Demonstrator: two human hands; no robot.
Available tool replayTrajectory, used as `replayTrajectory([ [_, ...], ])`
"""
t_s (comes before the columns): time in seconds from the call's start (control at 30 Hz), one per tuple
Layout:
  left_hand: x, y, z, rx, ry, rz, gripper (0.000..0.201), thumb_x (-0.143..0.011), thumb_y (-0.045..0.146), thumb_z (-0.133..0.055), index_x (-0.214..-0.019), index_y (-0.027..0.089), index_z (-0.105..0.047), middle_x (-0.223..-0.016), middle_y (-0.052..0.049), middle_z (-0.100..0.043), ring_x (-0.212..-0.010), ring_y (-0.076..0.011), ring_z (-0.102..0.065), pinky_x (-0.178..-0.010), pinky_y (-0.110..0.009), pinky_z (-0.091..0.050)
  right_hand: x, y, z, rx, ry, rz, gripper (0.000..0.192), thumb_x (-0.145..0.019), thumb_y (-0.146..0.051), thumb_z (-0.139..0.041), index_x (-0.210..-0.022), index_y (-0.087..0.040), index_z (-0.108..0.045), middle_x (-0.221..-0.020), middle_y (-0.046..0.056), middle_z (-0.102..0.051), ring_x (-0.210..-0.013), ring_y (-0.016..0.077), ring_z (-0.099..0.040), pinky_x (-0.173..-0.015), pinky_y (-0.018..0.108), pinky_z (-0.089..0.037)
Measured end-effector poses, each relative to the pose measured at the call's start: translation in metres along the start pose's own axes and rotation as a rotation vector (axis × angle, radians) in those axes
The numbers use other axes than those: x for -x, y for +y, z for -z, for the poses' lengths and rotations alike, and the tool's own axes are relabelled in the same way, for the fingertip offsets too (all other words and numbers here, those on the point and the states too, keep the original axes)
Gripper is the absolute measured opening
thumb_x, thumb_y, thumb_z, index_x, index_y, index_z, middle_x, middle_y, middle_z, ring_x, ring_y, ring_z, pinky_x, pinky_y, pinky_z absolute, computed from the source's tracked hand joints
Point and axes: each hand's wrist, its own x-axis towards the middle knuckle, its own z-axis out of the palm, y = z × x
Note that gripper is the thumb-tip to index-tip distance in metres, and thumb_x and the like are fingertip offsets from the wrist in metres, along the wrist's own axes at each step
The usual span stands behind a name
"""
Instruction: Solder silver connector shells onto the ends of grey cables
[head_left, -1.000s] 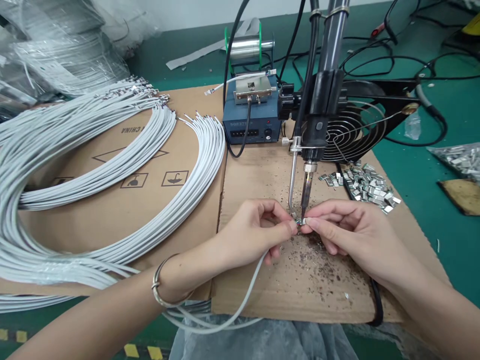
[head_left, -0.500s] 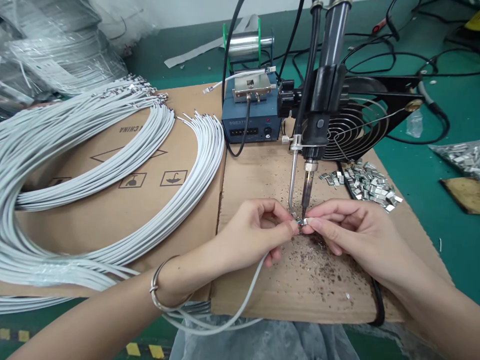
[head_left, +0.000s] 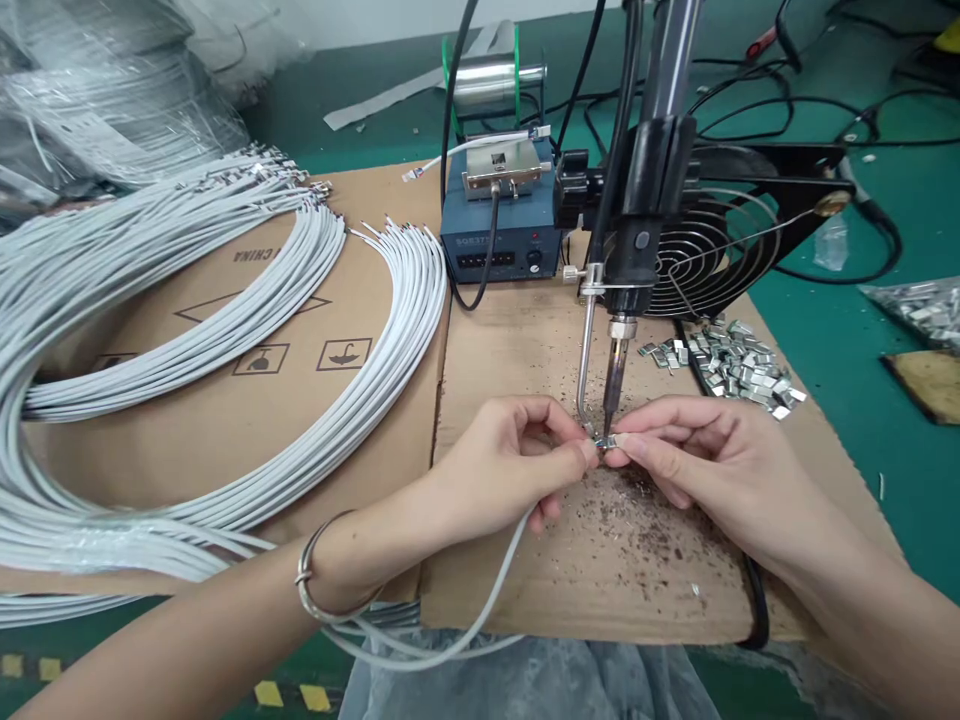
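Observation:
My left hand [head_left: 536,455] pinches the end of a white cable [head_left: 499,590], whose length loops down from under the palm toward my lap. Between thumb and fingers, my right hand [head_left: 682,455] grips a small metal connector [head_left: 613,440]. The cable's thin wires and the connector meet right under the tip of a soldering iron [head_left: 616,375], which a stand holds upright. Beside the iron, a bent metal feed tube [head_left: 585,370] comes down to the same spot. My fingertips hide part of the joint.
Bundled white cables [head_left: 360,400] lie on the cardboard [head_left: 480,400] at left. Behind stand a blue solder feeder [head_left: 499,240] and a solder spool [head_left: 484,88]. At right are a black fan [head_left: 720,235], a pile of metal connectors [head_left: 746,370] and a brown sponge [head_left: 922,385].
The view has shifted slightly. Both hands stay at the iron tip, and the connector in my right hand seems turned a little, with the tip at its edge.

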Motion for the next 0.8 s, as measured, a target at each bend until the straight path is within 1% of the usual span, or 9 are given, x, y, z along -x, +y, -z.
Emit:
replayTrajectory([
  [0.23,-0.0017,-0.0035,0.0012,-0.032,0.008,0.003,0.022,-0.070,0.030,-0.068,-0.068,0.015,-0.052,-0.039,0.008,-0.048,-0.032,-0.0044,-0.042,-0.031,-0.013,-0.040,-0.0026,-0.0022,-0.0033,0.007,0.029,-0.002,0.006,-0.065,-0.022,-0.073,-0.070,-0.017,-0.070,-0.059,0.005,-0.070,-0.033,0.0046,-0.040,-0.029,0.016,-0.028],
  [0.4,-0.0014,-0.0034,0.0003,-0.046,0.020,0.008,0.025,-0.070,0.035,-0.067,-0.068,0.015,-0.051,-0.039,0.008,-0.047,-0.032,-0.0049,-0.042,-0.032,-0.013,-0.039,-0.0025,-0.0016,-0.0017,-0.022,0.001,-0.018,0.006,-0.066,-0.020,-0.072,-0.071,-0.017,-0.070,-0.061,0.004,-0.071,-0.034,0.0029,-0.041,-0.031,0.012,-0.030],
  [0.6,-0.0011,-0.0058,0.0012,-0.045,0.001,-0.017,0.028,-0.070,0.039,-0.066,-0.069,0.015,-0.052,-0.040,0.008,-0.048,-0.033,-0.0048,-0.043,-0.033,-0.014,-0.039,-0.0028,-0.0005,-0.0024,-0.043,0.007,-0.051,0.010,-0.064,-0.018,-0.073,-0.071,-0.016,-0.067,-0.059,0.003,-0.070,-0.035,0.0025,-0.043,-0.032,0.010,-0.033],
  [0.8,-0.0006,-0.0083,0.0026,-0.061,-0.014,-0.061,0.025,-0.073,0.036,-0.065,-0.070,0.014,-0.054,-0.043,0.007,-0.049,-0.036,-0.0046,-0.044,-0.034,-0.013,-0.039,-0.0035,-0.0022,-0.0035,-0.013,-0.008,-0.036,0.008,-0.063,-0.017,-0.073,-0.068,-0.015,-0.067,-0.060,0.004,-0.071,-0.035,0.0023,-0.044,-0.033,0.009,-0.035],
])
